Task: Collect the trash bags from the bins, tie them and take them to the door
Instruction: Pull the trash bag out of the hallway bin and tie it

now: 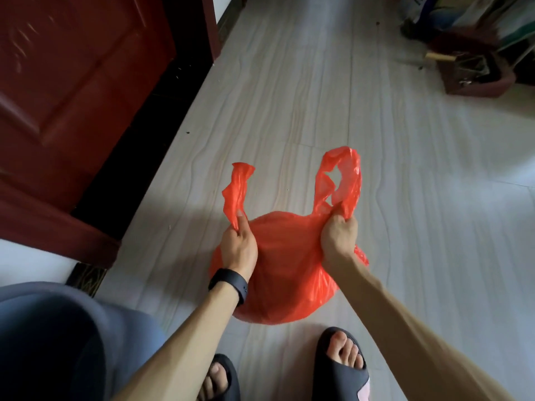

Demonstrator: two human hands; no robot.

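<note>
bag (285, 264) on floor (405, 198) by door (72, 82) | left hand (238, 250) pinches 1 handle (236, 192), right hand (338, 235) grips other (344, 180) | held apart, likely to tie

open floor (304, 96) ahead; door (72, 82) left, clutter (474, 73) far right.

1 orange bag (285, 270); 2 handles (236, 189) (346, 180); 2 hands (238, 250) (338, 237); 2 slippers (230, 380) (328, 380); 1 door (72, 82).

Red trash bag (285, 267) at frame centre, resting on pale floor (419, 198). Left hand (239, 248) pinches the left handle strip; right hand (339, 234) grips the right handle loop (both handles upright). Dark red door (72, 82) upper left. Black slippers (340, 369) at bottom edge.
</note>
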